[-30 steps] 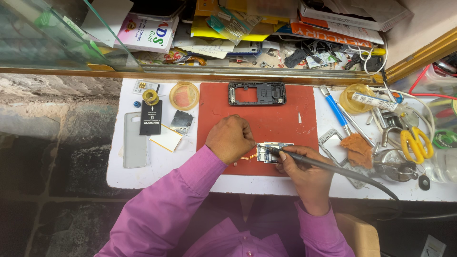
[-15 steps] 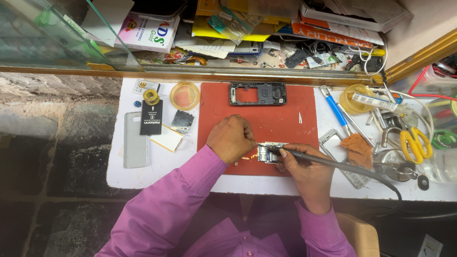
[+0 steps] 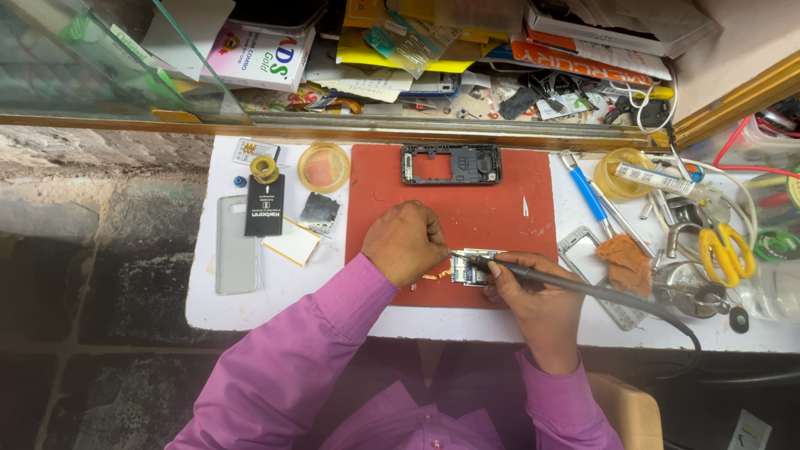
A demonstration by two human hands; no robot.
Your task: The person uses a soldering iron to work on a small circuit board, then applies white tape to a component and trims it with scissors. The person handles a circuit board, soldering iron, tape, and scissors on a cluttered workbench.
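Head view is looking straight down on a small white worktop (image 3: 267,287) set against a glass-fronted counter (image 3: 100,75), with grey stone flooring (image 3: 92,250) showing to the left. A red mat (image 3: 483,200) is lying in the middle of the worktop, and on its near edge a small circuit board (image 3: 472,268) is sitting between the two hands. The left hand (image 3: 406,242) is resting knuckles-up on the mat, its fingers curled and pressed together, the tips pinching at the left edge of the board. The right hand (image 3: 533,300) is gripping a black soldering iron (image 3: 567,283) like a pen — thumb and forefinger closed on its shaft, the tip touching the board's upper left corner, the cord (image 3: 679,329) trailing off to the right.

At the far edge of the mat a black phone frame (image 3: 451,163) is lying flat. Left of the mat are sitting a clear phone cover (image 3: 236,242), a black battery (image 3: 265,205), a solder spool (image 3: 264,168) and a round yellow lid (image 3: 323,167). To the right are lying a blue screwdriver (image 3: 588,187), an orange rag (image 3: 623,260) and yellow-handled scissors (image 3: 727,250) — all well apart from the hands. Behind the glass, boxes and papers (image 3: 433,42) are crowding the shelf.
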